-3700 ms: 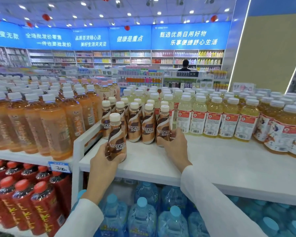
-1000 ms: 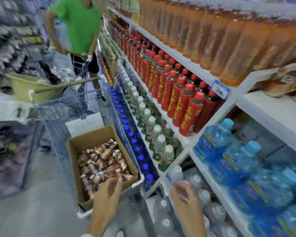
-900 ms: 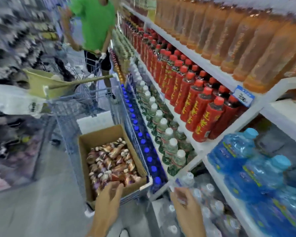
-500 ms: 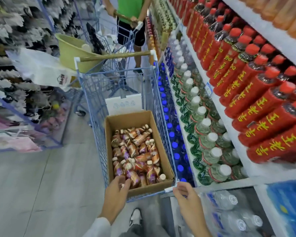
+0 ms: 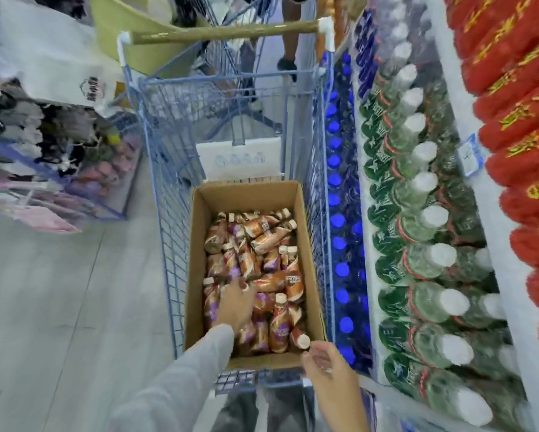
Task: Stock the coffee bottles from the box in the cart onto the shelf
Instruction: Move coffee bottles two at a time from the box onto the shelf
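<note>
Left hand (image 5: pixel 235 304) now among coffee bottles (image 5: pixel 263 254)

box (image 5: pixel 196 260) in near end of cart (image 5: pixel 165 244) | coffee bottles (image 5: pixel 262 244) heaped inside | another carton (image 5: pixel 240 160) behind it | shelf (image 5: pixel 365 213) along the right | left hand (image 5: pixel 235 302) on the heap, right hand (image 5: pixel 330 372) by box's near-right corner

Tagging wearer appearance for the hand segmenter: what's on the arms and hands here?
Left arm: long light-grey sleeve down to the wrist; left hand bare, no glove. Right hand also bare, no glove, ring or watch visible; no sleeve in view on that side.
</note>
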A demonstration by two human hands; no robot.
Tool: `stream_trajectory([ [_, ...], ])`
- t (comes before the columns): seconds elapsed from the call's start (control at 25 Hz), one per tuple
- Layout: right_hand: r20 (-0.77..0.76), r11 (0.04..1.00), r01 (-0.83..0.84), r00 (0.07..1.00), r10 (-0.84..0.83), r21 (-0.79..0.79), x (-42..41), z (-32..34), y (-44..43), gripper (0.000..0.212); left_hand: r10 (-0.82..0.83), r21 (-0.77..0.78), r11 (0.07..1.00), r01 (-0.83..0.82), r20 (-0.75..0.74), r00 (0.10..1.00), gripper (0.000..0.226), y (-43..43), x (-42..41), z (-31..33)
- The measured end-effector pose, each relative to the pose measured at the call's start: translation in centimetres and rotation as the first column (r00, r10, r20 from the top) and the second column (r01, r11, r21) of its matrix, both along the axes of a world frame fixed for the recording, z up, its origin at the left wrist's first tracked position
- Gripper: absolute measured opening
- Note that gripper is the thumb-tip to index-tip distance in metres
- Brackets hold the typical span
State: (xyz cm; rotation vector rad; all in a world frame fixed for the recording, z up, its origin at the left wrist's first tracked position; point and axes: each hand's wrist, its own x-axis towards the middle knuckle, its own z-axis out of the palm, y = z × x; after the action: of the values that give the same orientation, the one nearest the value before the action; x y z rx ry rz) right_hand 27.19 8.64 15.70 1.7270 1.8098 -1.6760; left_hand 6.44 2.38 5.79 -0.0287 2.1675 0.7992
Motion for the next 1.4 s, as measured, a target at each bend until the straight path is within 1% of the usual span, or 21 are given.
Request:
stream_trajectory([
  [0.08, -0.011, 0.999, 0.019, 1.0, -0.02, -0.034, -0.8, -1.4, 0.9, 0.016, 0.066, -0.051, 0.997, -0.066, 0.005, 0.998, 0.065, 3.1, -2.5, -2.5],
  [0.2, -0.026, 0.996, 0.053, 0.998, -0.055, -0.067, -1.9, -3.6, 1.9, 0.012, 0.12, -0.09, 0.989, -0.118, 0.027, 0.992, 0.061, 6.3, -5.4, -7.2],
  [0.24, -0.036, 0.997, 0.05, 0.998, -0.052, -0.062, -2.1, -4.3, 2.2, 0.013, 0.124, -0.11, 0.987, -0.121, 0.022, 0.992, 0.066, 6.9, -5.8, -8.6],
  [0.36, -0.026, 0.997, 0.037, 0.999, -0.039, -0.065, -2.7, -5.7, 2.7, 0.016, 0.117, -0.212, 0.971, -0.115, -0.005, 0.993, 0.093, 8.3, -5.9, -12.3],
  [0.44, -0.014, 0.996, 0.04, 0.999, -0.041, -0.079, -2.7, -6.4, 2.9, 0.019, 0.079, -0.261, 0.962, -0.078, -0.009, 0.997, 0.098, 9.0, -5.8, -13.6],
  [0.48, -0.007, 0.995, 0.041, 0.999, -0.042, -0.086, -2.7, -6.5, 3.0, 0.021, 0.077, -0.267, 0.961, -0.075, -0.002, 0.997, 0.098, 9.1, -5.9, -14.0],
  [0.56, 0.017, 0.995, 0.011, 1.0, -0.009, -0.097, -2.9, -6.3, 3.3, 0.019, 0.092, -0.233, 0.969, -0.082, 0.033, 0.995, 0.099, 8.5, -6.4, -15.1],
  [0.64, 0.042, 0.993, -0.041, 0.998, 0.046, -0.11, -3.6, -5.6, 3.9, 0.015, 0.166, -0.182, 0.972, -0.147, 0.095, 0.982, 0.098, 7.1, -7.1, -15.6],
  [0.72, 0.056, 0.989, -0.092, 0.993, 0.099, -0.12, -4.9, -4.9, 4.8, 0.015, 0.193, -0.112, 0.977, -0.181, 0.099, 0.976, 0.088, 5.8, -6.8, -12.0],
  [0.8, 0.05, 0.985, -0.136, 0.989, 0.141, -0.103, -6.7, -4.8, 5.6, 0.018, 0.227, -0.011, 0.974, -0.227, 0.119, 0.967, 0.084, 4.1, -5.4, -7.3],
  [0.92, 0.015, 0.984, -0.164, 0.986, 0.166, -0.071, -10.4, -6.0, 6.6, 0.024, 0.25, 0.153, 0.945, -0.29, 0.235, 0.939, 0.084, 0.1, -2.4, -1.1],
  [1.0, 0.01, 0.986, -0.137, 0.99, 0.139, -0.092, -13.6, -8.5, 7.9, 0.025, 0.284, 0.156, 0.929, -0.335, 0.278, 0.918, 0.078, -2.4, -0.5, 1.6],
  [1.08, -0.004, 0.984, -0.031, 1.0, 0.03, -0.175, -17.6, -11.8, 9.4, 0.02, 0.355, 0.087, 0.917, -0.39, 0.274, 0.894, 0.08, -4.4, 1.2, 3.5],
  [1.12, -0.012, 0.972, 0.033, 0.999, -0.037, -0.234, -19.4, -13.8, 9.9, 0.027, 0.411, 0.06, 0.895, -0.443, 0.28, 0.868, 0.082, -5.2, 1.9, 4.2],
  [1.16, 0.017, 0.95, 0.101, 0.995, -0.101, -0.296, -21.2, -15.5, 10.4, 0.037, 0.451, 0.06, 0.872, -0.486, 0.287, 0.845, 0.083, -6.0, 2.4, 4.8],
  [1.24, 0.082, 0.898, 0.232, 0.973, -0.217, -0.373, -23.8, -19.2, 11.1, 0.06, 0.504, 0.05, 0.839, -0.542, 0.301, 0.809, 0.075, -7.1, 3.2, 5.7],
  [1.32, 0.138, 0.847, 0.312, 0.95, -0.28, -0.43, -25.9, -22.1, 11.1, 0.078, 0.516, 0.037, 0.842, -0.538, 0.233, 0.824, 0.067, -7.6, 3.8, 6.1],
  [1.36, 0.159, 0.844, 0.332, 0.943, -0.292, -0.421, -26.8, -23.4, 11.0, 0.084, 0.516, 0.049, 0.845, -0.532, 0.185, 0.836, 0.058, -7.9, 4.1, 6.1],
  [1.4, 0.17, 0.861, 0.337, 0.941, -0.293, -0.381, -27.5, -24.1, 11.0, 0.085, 0.519, 0.061, 0.847, -0.529, 0.123, 0.846, 0.045, -8.0, 4.1, 6.2],
])
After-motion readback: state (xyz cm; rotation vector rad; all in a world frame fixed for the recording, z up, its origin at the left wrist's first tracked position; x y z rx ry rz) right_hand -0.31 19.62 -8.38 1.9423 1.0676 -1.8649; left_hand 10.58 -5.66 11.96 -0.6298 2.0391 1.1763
